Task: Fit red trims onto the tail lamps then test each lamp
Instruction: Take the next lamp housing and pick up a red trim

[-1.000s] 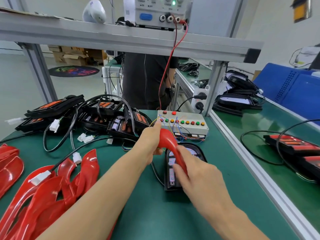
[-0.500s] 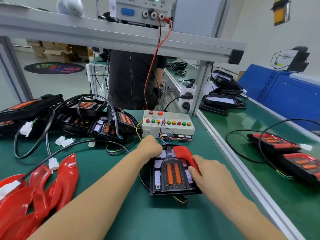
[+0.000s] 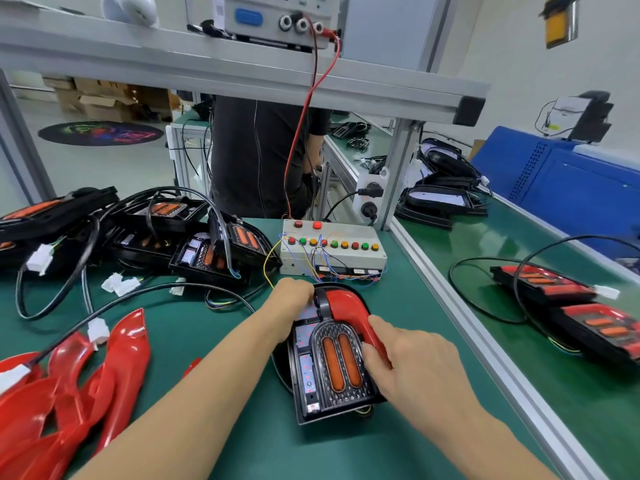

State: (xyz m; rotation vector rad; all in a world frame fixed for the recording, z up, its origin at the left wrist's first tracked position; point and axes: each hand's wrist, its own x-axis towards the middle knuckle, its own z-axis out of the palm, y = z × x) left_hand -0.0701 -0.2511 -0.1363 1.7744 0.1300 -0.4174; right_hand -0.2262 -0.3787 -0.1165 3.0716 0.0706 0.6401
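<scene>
A black tail lamp [image 3: 332, 362] with two orange lenses lies on the green mat in front of me. A red trim [image 3: 349, 308] sits along its top and right edge. My left hand [image 3: 292, 299] holds the lamp's upper left corner, fingers curled over the rim. My right hand [image 3: 412, 362] presses the trim down on the lamp's right side, thumb against the lens housing. A test box [image 3: 332, 251] with coloured buttons stands just behind the lamp. Loose red trims [image 3: 86, 386] lie in a heap at the lower left.
Several untrimmed lamps with cables [image 3: 207, 247] are piled at the back left. Two lamps with red trims [image 3: 568, 306] lie on the right bench beyond an aluminium rail [image 3: 485, 341]. A power supply [image 3: 277, 19] sits on the overhead shelf. A person [image 3: 263, 157] stands behind the bench.
The lamp was turned face up and laid flat. The red trim, held above it a second ago, now sits on the lamp's top right edge with both hands on it.
</scene>
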